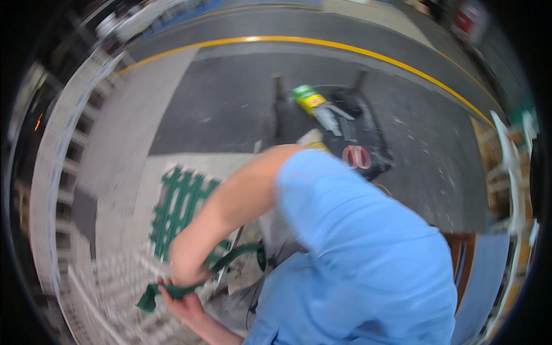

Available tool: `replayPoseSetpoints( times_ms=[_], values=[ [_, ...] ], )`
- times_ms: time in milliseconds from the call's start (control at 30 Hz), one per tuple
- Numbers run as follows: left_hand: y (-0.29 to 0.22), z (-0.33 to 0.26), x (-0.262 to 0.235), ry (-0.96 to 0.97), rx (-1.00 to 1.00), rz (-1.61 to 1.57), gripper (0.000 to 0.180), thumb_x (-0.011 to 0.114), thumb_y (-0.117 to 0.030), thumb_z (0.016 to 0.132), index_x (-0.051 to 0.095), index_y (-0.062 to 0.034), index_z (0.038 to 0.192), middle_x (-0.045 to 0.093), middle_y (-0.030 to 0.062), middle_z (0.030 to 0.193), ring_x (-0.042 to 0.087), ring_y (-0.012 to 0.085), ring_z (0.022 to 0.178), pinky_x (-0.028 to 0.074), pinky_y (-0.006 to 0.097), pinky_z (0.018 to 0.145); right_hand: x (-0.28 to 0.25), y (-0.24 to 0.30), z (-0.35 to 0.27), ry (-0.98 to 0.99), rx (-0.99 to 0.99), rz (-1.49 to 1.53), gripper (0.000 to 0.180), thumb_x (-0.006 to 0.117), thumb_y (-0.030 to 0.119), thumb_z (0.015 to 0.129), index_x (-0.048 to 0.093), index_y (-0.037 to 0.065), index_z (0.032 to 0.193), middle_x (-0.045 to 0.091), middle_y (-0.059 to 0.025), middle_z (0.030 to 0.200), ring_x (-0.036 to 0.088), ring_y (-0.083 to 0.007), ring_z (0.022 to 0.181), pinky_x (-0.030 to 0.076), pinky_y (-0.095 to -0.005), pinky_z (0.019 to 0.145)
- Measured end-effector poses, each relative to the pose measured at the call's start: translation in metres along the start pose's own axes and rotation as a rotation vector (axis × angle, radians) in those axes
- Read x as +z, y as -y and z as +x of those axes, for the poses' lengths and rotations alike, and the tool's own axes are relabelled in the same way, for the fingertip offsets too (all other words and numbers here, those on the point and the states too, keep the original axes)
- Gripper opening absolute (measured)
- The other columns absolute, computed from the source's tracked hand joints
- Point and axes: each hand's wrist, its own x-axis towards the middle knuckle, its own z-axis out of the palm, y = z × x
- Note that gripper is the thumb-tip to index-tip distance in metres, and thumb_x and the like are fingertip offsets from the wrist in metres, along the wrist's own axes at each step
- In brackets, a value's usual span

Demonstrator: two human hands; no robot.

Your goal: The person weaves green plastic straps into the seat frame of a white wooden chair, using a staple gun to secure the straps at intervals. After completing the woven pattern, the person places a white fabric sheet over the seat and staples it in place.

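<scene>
Green lattice lying at left on grey floor. Below it, both hands pulling a green strap: right hand above, grip clamped on strap; left hand beneath, grip closed on same strap. Farther right, green bottle and red scissors on dark floor.

Green strap looks woven cloth, matt; floor rough concrete.
</scene>
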Motion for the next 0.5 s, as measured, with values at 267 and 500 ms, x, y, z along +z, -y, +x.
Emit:
replayPoseSetpoints(
  times_ms=[267,500],
  values=[
    [0.044,-0.005,0.052,0.272,-0.244,0.141,0.040,0.054,-0.032,0.107,0.056,-0.0044,0.136,0.064,0.0063,0.125,0.064,0.0221,0.110,0.051,0.039,0.097,-0.161,0.044,-0.023,-0.855,-0.055,-0.219,0.036,0.075,0.036,0.081,0.077,0.007,0.101,0.076,-0.0167,0.102,0.071,-0.0349,0.096,0.056,-0.0483,0.082],
    [0.060,-0.027,0.081,0.000,-0.238,0.235,0.039,0.053,-0.033,0.108,0.056,-0.0054,0.134,0.066,0.0076,0.117,0.066,0.0238,0.102,0.054,0.042,0.090,-0.209,0.068,-0.008,-0.946,-0.163,-0.266,0.034,0.069,0.033,0.082,0.077,0.008,0.104,0.076,-0.0166,0.105,0.072,-0.0345,0.097,0.056,-0.0502,0.081]
  ],
)
